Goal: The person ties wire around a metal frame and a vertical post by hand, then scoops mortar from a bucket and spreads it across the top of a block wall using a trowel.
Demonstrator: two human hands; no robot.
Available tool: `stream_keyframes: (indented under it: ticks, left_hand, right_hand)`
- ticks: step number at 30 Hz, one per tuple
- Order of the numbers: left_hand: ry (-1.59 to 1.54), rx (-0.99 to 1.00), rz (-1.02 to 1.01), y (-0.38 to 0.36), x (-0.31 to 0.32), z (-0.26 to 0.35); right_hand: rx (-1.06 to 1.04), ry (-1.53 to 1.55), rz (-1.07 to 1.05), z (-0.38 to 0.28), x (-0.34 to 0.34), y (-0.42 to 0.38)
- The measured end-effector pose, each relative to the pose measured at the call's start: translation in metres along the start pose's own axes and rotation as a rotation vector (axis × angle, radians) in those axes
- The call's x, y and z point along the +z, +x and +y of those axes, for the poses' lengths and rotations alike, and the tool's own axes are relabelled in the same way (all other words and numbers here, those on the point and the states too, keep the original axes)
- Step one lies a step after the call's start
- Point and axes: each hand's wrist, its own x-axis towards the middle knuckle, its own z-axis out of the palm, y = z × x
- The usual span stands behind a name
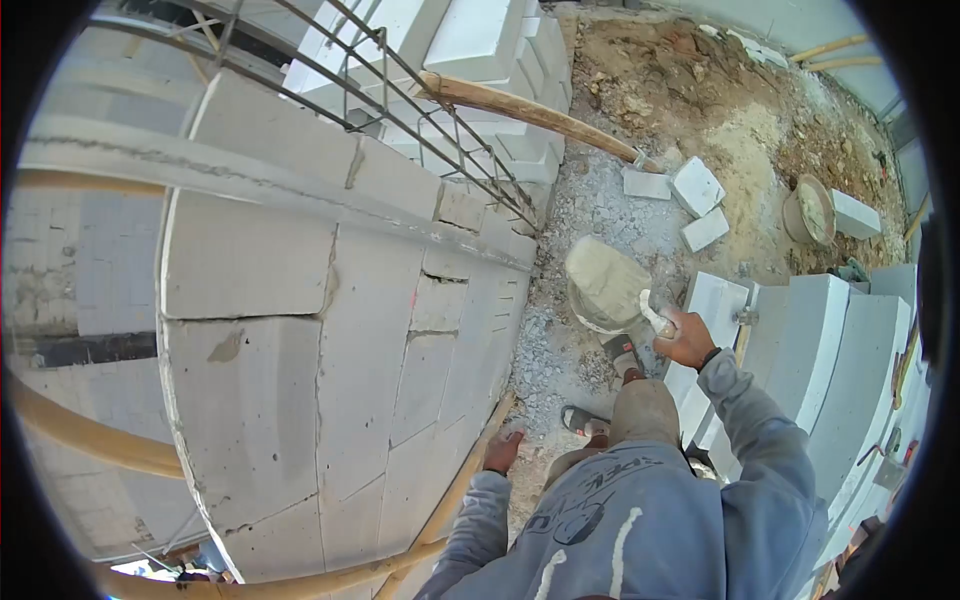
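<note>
The block wall [370,290] bounded your nine o'clock and the stacked blocks [790,340] your three, leaving a strip of gravelly ground [560,215] between them, open toward twelve. Loose blocks [697,187] lay at one o'clock. Your right arm reached forward, and your right hand [685,340] closed around the handle of the trowel [657,318], whose mortar [607,275] sat just past center toward one. Your left hand [502,452] hung low at six, thumb apart from partly curled fingers, near a wooden pole [475,470]. A rebar cage [400,85] slanted across eleven.
</note>
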Motion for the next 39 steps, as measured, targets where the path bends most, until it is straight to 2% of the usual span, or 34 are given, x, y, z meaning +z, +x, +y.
stream_keyframes:
  ticks: [2, 5, 6, 8, 9, 11, 12, 13, 15, 16, 18, 19, 21, 22, 24, 26, 28, 29, 30, 33, 39]
  left_hand:
    - [0.052, 0.05, -0.077, -0.016, -0.021, -0.003]
    - [0.06, 0.179, 0.185, -0.031, -0.028, -0.036]
    - [-0.015, 0.137, 0.175, -0.034, -0.03, -0.047]
    - [-0.072, 0.095, 0.165, -0.044, -0.033, -0.072]
    - [-0.057, 0.09, 0.184, -0.048, -0.033, -0.086]
    - [0.409, 0.293, 0.211, -0.023, -0.007, -0.153]
    - [0.465, 0.31, 0.209, -0.038, -0.007, -0.154]
    - [0.517, 0.319, 0.207, -0.06, -0.008, -0.153]
    - [0.398, 0.164, 0.23, -0.062, 0.026, -0.187]
    - [0.372, 0.166, 0.234, -0.067, 0.034, -0.194]
    - [0.425, 0.22, 0.115, -0.077, 0.045, -0.206]
    - [0.414, 0.226, 0.119, -0.075, 0.055, -0.217]
    - [-0.072, 0.016, 0.092, -0.066, 0.08, -0.235]
    - [-0.082, 0.025, 0.097, -0.054, 0.093, -0.248]
    - [0.208, 0.232, 0.151, -0.035, 0.117, -0.262]
    - [0.251, 0.193, 0.12, -0.04, 0.111, -0.24]
    - [0.307, 0.158, 0.082, -0.044, 0.104, -0.225]
    - [0.297, 0.187, 0.17, -0.045, 0.1, -0.22]
    - [0.286, 0.219, 0.259, -0.045, 0.095, -0.216]
    - [0.268, 0.17, 0.259, -0.046, 0.079, -0.198]
    - [0.33, 0.22, 0.173, -0.013, 0.073, -0.212]
  right_hand:
    - [-0.115, 0.007, -0.02, -0.051, -0.008, -0.002]
    - [-0.483, 0.026, 0.033, -0.162, -0.037, -0.003]
    - [-0.545, -0.017, 0.032, -0.197, -0.049, -0.004]
    - [-0.529, -0.156, -0.047, -0.272, -0.076, -0.006]
    - [-0.646, -0.241, -0.002, -0.313, -0.087, -0.012]
    - [-0.873, -0.397, 0.129, -0.381, -0.099, -0.012]
    - [-0.99, -0.468, 0.209, -0.409, -0.101, -0.009]
    - [-1.011, -0.593, 0.245, -0.443, -0.103, -0.011]
    - [-1.11, -0.812, 0.355, -0.499, -0.098, -0.014]
    - [-1.189, -0.903, 0.435, -0.52, -0.093, -0.013]
    - [-1.204, -0.991, 0.428, -0.556, -0.075, -0.008]
    - [-1.197, -1.066, 0.434, -0.568, -0.066, -0.007]
    - [-1.232, -1.134, 0.456, -0.582, -0.048, 0.002]
    - [-1.262, -1.189, 0.474, -0.589, -0.041, 0.003]
    - [-1.315, -1.227, 0.454, -0.6, -0.026, -0.003]
    - [-1.464, -1.248, 0.49, -0.608, -0.013, -0.01]
    - [-1.506, -1.31, 0.53, -0.617, -0.008, -0.017]
    - [-1.539, -1.366, 0.584, -0.622, -0.009, -0.02]
    - [-1.538, -1.372, 0.582, -0.626, -0.012, -0.022]
    - [-1.425, -1.651, 0.778, -0.634, -0.032, -0.02]
    - [-1.192, -1.934, 0.885, -0.642, -0.027, -0.016]
